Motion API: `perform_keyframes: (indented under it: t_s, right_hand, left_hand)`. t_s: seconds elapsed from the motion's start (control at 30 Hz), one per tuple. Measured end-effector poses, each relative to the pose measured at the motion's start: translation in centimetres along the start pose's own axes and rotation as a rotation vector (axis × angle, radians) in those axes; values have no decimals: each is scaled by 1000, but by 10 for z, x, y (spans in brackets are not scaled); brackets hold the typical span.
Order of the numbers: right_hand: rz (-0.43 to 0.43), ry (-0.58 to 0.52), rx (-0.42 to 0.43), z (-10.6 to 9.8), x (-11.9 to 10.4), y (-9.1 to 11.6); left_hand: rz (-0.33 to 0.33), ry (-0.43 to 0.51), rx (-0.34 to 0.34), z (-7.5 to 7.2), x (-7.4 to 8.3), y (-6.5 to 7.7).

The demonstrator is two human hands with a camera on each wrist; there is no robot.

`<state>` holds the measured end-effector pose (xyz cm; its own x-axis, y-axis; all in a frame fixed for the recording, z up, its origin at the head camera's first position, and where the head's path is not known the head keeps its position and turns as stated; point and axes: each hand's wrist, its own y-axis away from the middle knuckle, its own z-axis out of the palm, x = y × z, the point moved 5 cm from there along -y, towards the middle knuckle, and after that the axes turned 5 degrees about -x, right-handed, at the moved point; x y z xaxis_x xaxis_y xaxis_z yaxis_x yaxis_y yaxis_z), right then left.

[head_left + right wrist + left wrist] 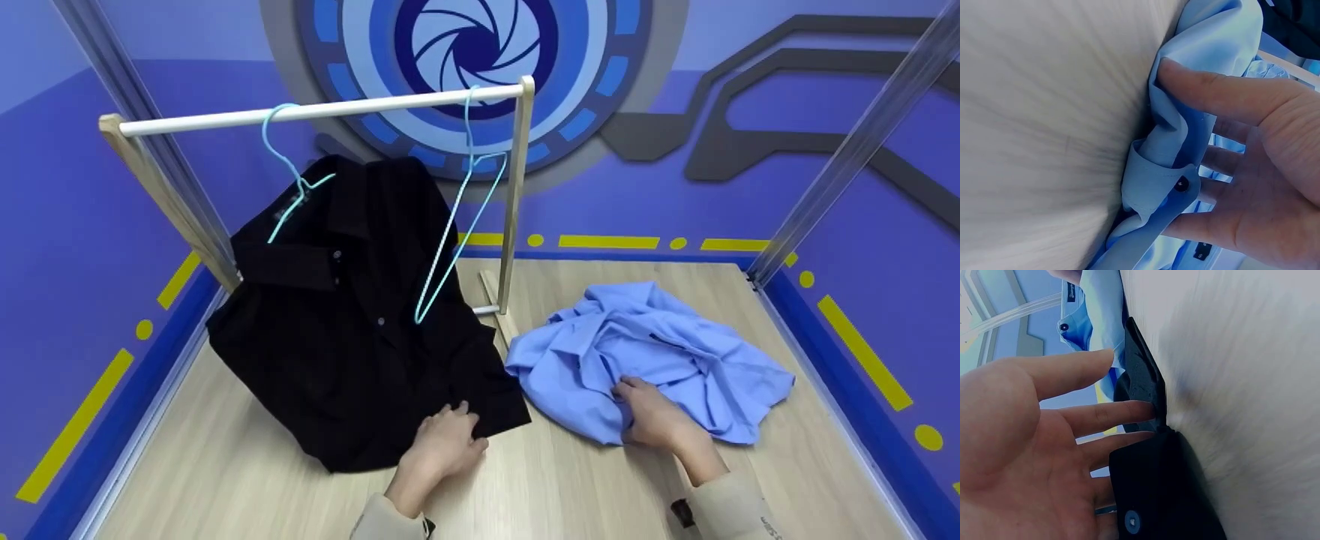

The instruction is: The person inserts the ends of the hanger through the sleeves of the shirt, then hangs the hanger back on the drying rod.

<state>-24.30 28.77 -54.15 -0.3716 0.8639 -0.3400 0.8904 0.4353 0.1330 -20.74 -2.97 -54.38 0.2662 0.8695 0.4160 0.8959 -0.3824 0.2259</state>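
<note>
A black button-up shirt (360, 360) hangs on a mint-green hanger (283, 154) and its lower part spreads over the tabletop. My left hand (448, 442) touches its lower edge near a cuff; in the left wrist view the fingers of the left hand (1067, 433) reach the black cloth, and a button (1133, 522) shows. To the right, a light blue shirt (592, 360) lies crumpled. My right hand (660, 420) rests on its near edge. In the right wrist view, the thumb of the right hand (1264, 152) touches the blue cloth, whose folds partly hide the other fingers.
A clothes rack with a white rail (375, 103) and wooden legs (514, 202) stands at the back left. A second mint-green hanger (450, 247) hangs bare near its right end. Purple-blue walls (637, 202) enclose the wooden tabletop (540, 487).
</note>
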Motion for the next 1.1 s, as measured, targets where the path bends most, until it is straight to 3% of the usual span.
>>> perform_keyframes:
  t_s: [1.1]
  right_hand:
    - [-13,-23,14,2,2,0]
  left_hand:
    - [29,-32,40,1,-1,-3]
